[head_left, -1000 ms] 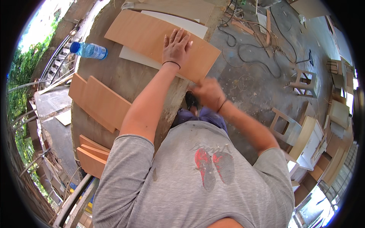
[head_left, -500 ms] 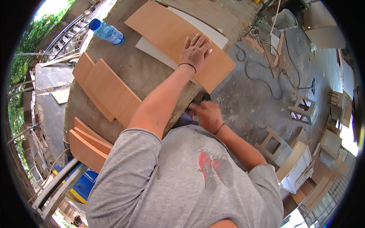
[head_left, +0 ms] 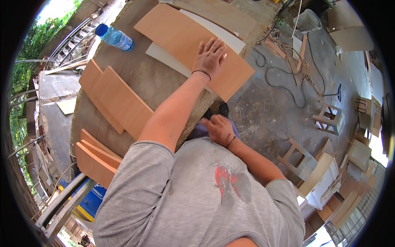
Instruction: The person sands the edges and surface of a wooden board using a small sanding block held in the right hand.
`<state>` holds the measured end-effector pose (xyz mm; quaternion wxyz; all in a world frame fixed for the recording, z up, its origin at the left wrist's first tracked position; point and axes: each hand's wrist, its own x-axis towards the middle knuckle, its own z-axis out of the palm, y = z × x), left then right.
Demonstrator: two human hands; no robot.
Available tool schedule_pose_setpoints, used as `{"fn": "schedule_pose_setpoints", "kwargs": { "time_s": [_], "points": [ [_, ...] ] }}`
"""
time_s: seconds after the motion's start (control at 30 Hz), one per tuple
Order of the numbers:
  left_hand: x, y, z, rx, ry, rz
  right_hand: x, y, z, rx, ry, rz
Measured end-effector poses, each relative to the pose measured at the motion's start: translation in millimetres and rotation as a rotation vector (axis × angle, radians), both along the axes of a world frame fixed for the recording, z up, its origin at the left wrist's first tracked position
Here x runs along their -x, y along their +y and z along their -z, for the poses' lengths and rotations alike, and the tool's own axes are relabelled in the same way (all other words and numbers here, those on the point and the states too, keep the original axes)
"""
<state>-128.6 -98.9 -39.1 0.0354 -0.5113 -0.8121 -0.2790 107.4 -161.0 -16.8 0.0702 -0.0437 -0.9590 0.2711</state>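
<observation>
My left hand [head_left: 210,57] lies flat, fingers stretched, on a long tan wood-look board [head_left: 177,35]. Beneath that board, white panels [head_left: 164,57] stick out on both sides, and the board's right end overhangs the edge of the worktable [head_left: 148,76]. Close to my body, below the table edge, my right hand [head_left: 221,129] is closed with its fingers curled. Whatever it may hold is hidden. It is beside purple cloth [head_left: 200,131] at my lap.
Two overlapping tan boards [head_left: 117,96] lie left of my forearm, with more boards [head_left: 96,158] nearer me. A blue-capped bottle [head_left: 117,38] lies by the far left edge. Cables [head_left: 284,84], a stool [head_left: 328,118] and a bucket [head_left: 308,21] are on the floor at right.
My right hand has shifted slightly down toward my body, showing more of the purple cloth. My left hand stays flat on the board.
</observation>
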Motion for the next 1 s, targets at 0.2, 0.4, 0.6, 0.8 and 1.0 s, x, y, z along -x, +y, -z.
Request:
{"fn": "schedule_pose_setpoints", "kwargs": {
  "time_s": [0.2, 0.4, 0.6, 0.8, 1.0],
  "points": [
    [1, -1, -1, -0.013, 0.024, 0.005, 25, 108, -11, -0.097, 0.187, 0.513],
    [-4, 1, 3, 0.027, 0.028, 0.015, -4, -3, 29, -0.012, 0.093, 0.030],
    [3, -3, -4, 0.018, -0.014, 0.013, 18, 68, -6, -0.078, 0.228, 0.418],
    [0, -1, -1, 0.048, 0.039, -0.012, 2, 16, 17, -0.130, 0.142, 0.108],
    [3, -5, -7, 0.047, 0.018, -0.014, 20, 104, -5, -0.123, 0.220, 0.585]
  ]
}}
